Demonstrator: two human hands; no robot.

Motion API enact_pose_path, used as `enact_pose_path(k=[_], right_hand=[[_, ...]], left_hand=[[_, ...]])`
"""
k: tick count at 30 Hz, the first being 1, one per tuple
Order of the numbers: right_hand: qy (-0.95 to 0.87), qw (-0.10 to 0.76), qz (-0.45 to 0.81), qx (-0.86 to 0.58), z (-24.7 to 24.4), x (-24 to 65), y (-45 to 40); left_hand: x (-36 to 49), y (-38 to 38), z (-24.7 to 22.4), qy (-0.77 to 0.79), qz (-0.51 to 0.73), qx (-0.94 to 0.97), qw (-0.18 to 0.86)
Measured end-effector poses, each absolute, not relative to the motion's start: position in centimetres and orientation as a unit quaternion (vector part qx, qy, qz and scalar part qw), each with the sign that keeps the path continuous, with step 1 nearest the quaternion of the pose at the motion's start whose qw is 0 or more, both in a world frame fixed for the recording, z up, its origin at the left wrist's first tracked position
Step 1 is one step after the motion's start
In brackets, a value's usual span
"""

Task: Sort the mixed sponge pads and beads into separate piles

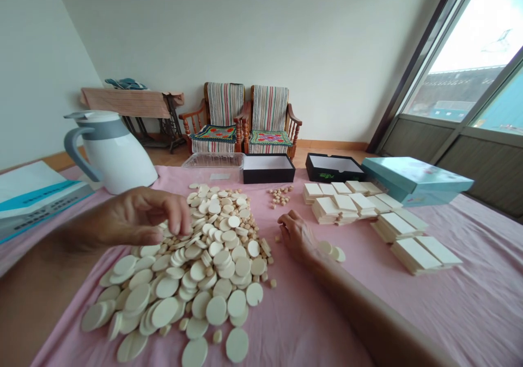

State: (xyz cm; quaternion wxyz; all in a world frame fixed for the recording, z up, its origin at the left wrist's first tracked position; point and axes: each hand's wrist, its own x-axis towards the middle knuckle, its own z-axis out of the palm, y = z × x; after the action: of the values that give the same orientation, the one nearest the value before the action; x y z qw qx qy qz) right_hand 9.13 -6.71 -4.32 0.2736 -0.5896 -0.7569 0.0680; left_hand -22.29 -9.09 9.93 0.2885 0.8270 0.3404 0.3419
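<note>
A large heap of pale wooden discs mixed with small wooden cubes covers the left and middle of the pink cloth. Above the heap's left side hovers my left hand, thumb and curled fingers apart, with nothing visible between them. My right hand rests on the cloth right of the heap. Its fingers are bent down and close together, and their tips are partly hidden, so what they hold, if anything, does not show. One loose cube lies beside those fingers. A few discs lie by the right wrist.
Beyond my right hand is a small group of cubes. Stacked rectangular wooden pieces stand at right. Along the back are a clear plastic tray, two black boxes and a light-blue box. A white jug stands at left.
</note>
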Motion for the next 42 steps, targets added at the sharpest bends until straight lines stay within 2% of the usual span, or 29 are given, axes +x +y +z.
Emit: enact_pose_path(k=[4,7,13,16,18,19,21,23,25,29,33,37,42], right_hand=[[-0.772,0.261,0.031,-0.578,-4.5,9.3,-6.1],[-0.779,0.252,0.033,-0.574,-4.9,9.2,-5.5],[-0.782,0.264,0.027,-0.564,-3.6,9.4,-5.7],[-0.799,0.312,0.152,-0.491,-1.1,10.2,-7.0],[-0.814,0.284,0.295,-0.412,0.4,10.8,-7.9],[-0.816,0.274,0.323,-0.394,0.8,10.9,-8.2],[-0.821,0.276,0.286,-0.41,1.0,10.9,-8.6],[-0.832,0.28,0.18,-0.444,0.4,10.6,-8.6],[-0.851,0.243,0.114,-0.452,-0.5,10.1,-8.5],[-0.852,0.198,0.121,-0.469,-1.7,9.5,-8.4],[-0.821,0.243,0.135,-0.498,-2.3,9.7,-6.8],[-0.78,0.275,0.083,-0.556,-2.4,10.2,-3.1],[-0.736,0.361,0.082,-0.567,-1.2,8.9,-2.4]], left_hand=[[-20.4,-8.3,8.5,0.333,0.248,0.81,0.415],[-19.5,-7.0,6.7,0.371,0.216,0.799,0.422],[-18.2,-6.6,3.0,0.42,0.281,0.764,0.401],[-17.9,-7.1,2.2,0.443,0.321,0.772,0.323],[-17.8,-7.3,1.7,0.447,0.328,0.792,0.255],[-17.8,-7.4,1.5,0.442,0.326,0.805,0.223],[-17.6,-7.5,1.0,0.418,0.317,0.835,0.167],[-17.5,-7.6,0.6,0.392,0.302,0.86,0.127],[-17.4,-7.6,0.2,0.376,0.284,0.876,0.101],[-17.2,-7.6,-0.3,0.366,0.274,0.885,0.088],[-17.2,-7.5,-0.4,0.374,0.271,0.882,0.088],[-17.1,-7.6,-0.4,0.371,0.269,0.885,0.078],[-17.2,-7.7,-0.5,0.37,0.27,0.886,0.076]])
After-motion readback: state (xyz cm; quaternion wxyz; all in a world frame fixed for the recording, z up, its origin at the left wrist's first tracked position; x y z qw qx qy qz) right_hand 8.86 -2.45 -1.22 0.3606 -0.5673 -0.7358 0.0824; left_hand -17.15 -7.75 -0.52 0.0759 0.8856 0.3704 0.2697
